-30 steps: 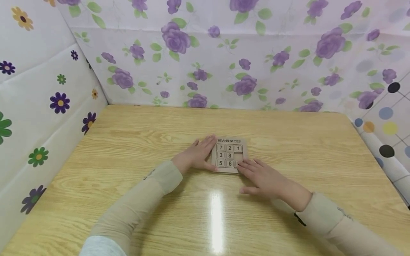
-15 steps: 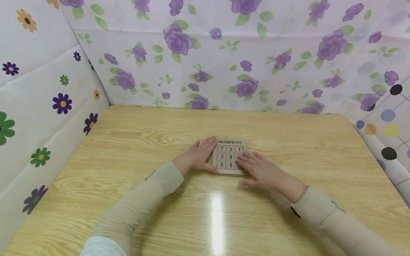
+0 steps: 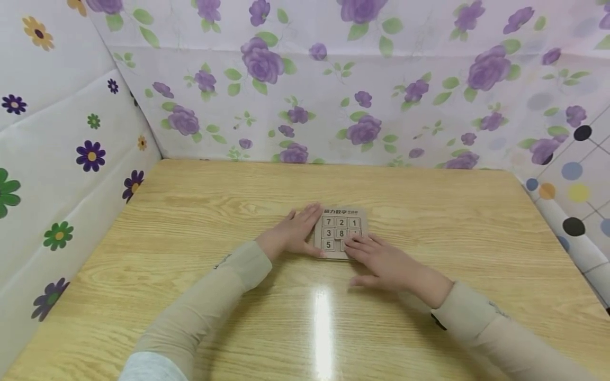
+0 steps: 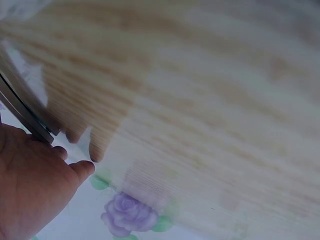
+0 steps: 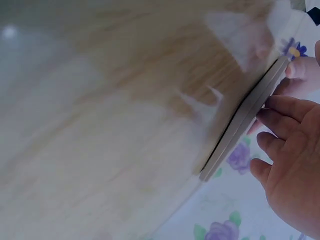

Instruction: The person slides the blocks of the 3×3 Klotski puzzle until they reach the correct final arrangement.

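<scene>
A small wooden number slide puzzle (image 3: pixel 341 211) lies flat on the table, with dark printed writing along its far edge. Tiles 7, 2 and 1 form the far row; 3, 8 and a partly covered tile form the middle one. In the near row, tile 5 (image 3: pixel 328 245) sits at the left, with a gap to its right. My left hand (image 3: pixel 293 233) braces the puzzle's left side, fingers straight along the edge and thumb at the near corner. My right hand (image 3: pixel 386 263) rests its extended fingertips on the near-right tile, hiding most of it.
The puzzle lies on a glossy wood-grain table (image 3: pixel 229 201). Behind it hangs a white cloth with purple flowers (image 3: pixel 295 106). Another flowered cloth (image 3: pixel 52 159) borders the left side, and a dotted cloth (image 3: pixel 574 190) the right.
A tile moved from the near-right slot into the middle-right slot. The 6 tile then slid right under the right fingertips, leaving a gap beside 5. My left hand stays put.
</scene>
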Demonstrator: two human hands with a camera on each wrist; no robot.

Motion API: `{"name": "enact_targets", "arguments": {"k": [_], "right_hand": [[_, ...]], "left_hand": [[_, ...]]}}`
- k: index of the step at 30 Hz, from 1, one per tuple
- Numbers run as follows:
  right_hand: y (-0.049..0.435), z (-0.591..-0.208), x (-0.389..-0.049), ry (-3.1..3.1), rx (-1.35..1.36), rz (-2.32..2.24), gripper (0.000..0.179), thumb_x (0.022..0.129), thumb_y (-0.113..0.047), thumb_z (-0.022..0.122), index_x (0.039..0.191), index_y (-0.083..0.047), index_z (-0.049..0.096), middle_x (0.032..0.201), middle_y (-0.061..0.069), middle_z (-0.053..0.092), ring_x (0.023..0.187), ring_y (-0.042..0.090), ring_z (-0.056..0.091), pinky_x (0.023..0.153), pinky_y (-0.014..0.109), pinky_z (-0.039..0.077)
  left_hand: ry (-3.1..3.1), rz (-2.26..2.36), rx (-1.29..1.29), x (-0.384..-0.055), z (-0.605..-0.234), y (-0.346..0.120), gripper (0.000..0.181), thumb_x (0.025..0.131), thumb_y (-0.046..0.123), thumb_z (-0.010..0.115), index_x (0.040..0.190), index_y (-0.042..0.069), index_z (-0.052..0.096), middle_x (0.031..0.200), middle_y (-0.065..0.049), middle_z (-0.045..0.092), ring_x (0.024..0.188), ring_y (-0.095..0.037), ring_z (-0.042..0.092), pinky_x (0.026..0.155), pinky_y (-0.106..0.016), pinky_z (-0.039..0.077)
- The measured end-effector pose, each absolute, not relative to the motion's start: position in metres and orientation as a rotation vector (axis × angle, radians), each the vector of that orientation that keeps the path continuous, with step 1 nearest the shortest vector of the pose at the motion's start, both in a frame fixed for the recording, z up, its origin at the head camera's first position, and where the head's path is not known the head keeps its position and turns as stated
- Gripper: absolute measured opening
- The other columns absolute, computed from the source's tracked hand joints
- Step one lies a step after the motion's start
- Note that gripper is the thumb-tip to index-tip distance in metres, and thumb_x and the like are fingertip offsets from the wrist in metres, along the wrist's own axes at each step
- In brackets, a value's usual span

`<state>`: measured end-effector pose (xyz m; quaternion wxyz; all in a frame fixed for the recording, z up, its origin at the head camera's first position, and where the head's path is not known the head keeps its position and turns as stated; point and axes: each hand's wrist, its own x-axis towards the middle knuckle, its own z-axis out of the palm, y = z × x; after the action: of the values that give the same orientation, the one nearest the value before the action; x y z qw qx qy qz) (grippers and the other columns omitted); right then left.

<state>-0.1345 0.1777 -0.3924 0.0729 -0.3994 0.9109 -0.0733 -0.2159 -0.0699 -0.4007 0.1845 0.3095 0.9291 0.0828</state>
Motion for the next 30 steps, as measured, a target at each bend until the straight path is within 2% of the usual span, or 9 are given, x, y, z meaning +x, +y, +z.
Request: {"name": "enact_targets", "arguments": {"k": [9, 15, 23, 30], "right_hand": [[0.192, -0.391, -0.135, 2.761, -1.194, -0.233, 0.07, 0.093, -0.049, 0.052, 0.141, 0.001, 0.043, 0.15, 0.015, 0.037, 0.141, 0.035, 0.028, 0.116, 0.054, 0.019], [0.18, -0.389, -0.137, 2.763, -1.243, -0.234, 0.07, 0.093, -0.05, 0.052, 0.141, -0.001, 0.043, 0.15, 0.014, 0.039, 0.141, 0.035, 0.029, 0.116, 0.053, 0.021], [0.154, -0.389, -0.144, 2.697, -1.272, -0.218, 0.073, 0.093, -0.052, 0.049, 0.145, -0.002, 0.038, 0.152, 0.012, 0.035, 0.144, 0.031, 0.024, 0.118, 0.051, 0.016], [0.158, -0.393, -0.145, 2.696, -1.251, -0.217, 0.071, 0.093, -0.052, 0.049, 0.144, -0.003, 0.04, 0.153, 0.011, 0.034, 0.144, 0.031, 0.024, 0.118, 0.051, 0.016]], "left_hand": [[2.621, 0.24, 0.867, -0.217, -0.399, -0.072, 0.116, 0.077, 0.066, 0.063, 0.153, 0.009, -0.005, 0.16, -0.007, -0.009, 0.148, -0.021, -0.004, 0.12, -0.048, 0.003], [2.605, 0.255, 0.867, -0.214, -0.398, -0.069, 0.116, 0.077, 0.066, 0.063, 0.153, 0.008, -0.005, 0.16, -0.008, -0.009, 0.148, -0.022, -0.005, 0.12, -0.049, 0.003], [2.62, 0.272, 0.877, -0.214, -0.399, -0.07, 0.116, 0.077, 0.066, 0.063, 0.153, 0.008, -0.002, 0.161, -0.008, -0.006, 0.148, -0.023, -0.002, 0.12, -0.05, 0.005], [2.625, 0.259, 0.881, -0.215, -0.401, -0.07, 0.116, 0.077, 0.066, 0.063, 0.153, 0.009, -0.002, 0.161, -0.007, -0.006, 0.148, -0.022, -0.002, 0.12, -0.049, 0.005]]}}
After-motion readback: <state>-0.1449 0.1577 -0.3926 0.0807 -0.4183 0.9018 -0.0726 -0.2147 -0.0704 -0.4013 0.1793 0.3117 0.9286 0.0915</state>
